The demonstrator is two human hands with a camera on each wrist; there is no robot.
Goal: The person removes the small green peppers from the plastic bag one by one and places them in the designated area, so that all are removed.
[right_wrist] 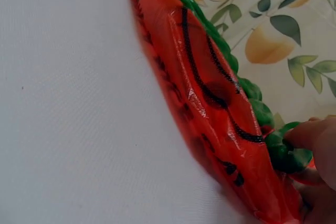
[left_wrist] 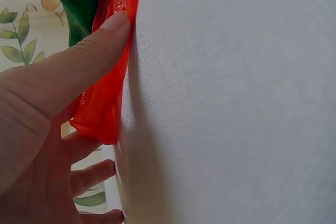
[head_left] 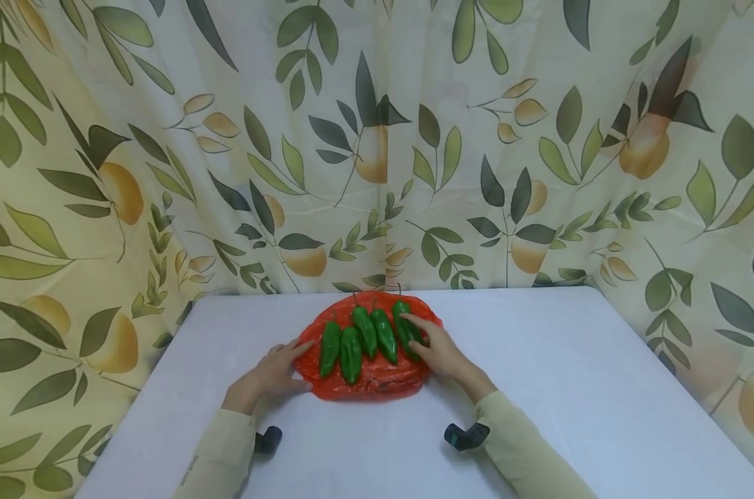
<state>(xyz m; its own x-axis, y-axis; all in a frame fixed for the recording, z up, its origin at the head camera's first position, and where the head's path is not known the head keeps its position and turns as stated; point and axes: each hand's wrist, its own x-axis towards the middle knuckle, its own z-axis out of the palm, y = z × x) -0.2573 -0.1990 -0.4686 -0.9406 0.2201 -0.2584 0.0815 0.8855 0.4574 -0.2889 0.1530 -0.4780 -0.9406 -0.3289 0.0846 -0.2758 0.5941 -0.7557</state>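
Note:
Several green peppers (head_left: 351, 355) lie side by side on a flattened red plastic bag (head_left: 377, 388) on the white table. My right hand (head_left: 442, 352) holds the rightmost pepper (head_left: 405, 326), its thumb near the lower end and a finger reaching the upper part. In the right wrist view, the thumb (right_wrist: 315, 135) touches that pepper (right_wrist: 286, 153) at the bag's edge. My left hand (head_left: 274, 372) rests at the bag's left edge with fingers spread. In the left wrist view, its thumb (left_wrist: 89, 59) lies straight against the bag (left_wrist: 107, 106); some fingertips touch the table.
The white table (head_left: 539, 360) extends to both sides of the bag and in front of it. A leaf-and-fruit patterned curtain (head_left: 377, 208) hangs behind the table and along its sides. Black wrist devices (head_left: 466, 436) sit by both sleeves.

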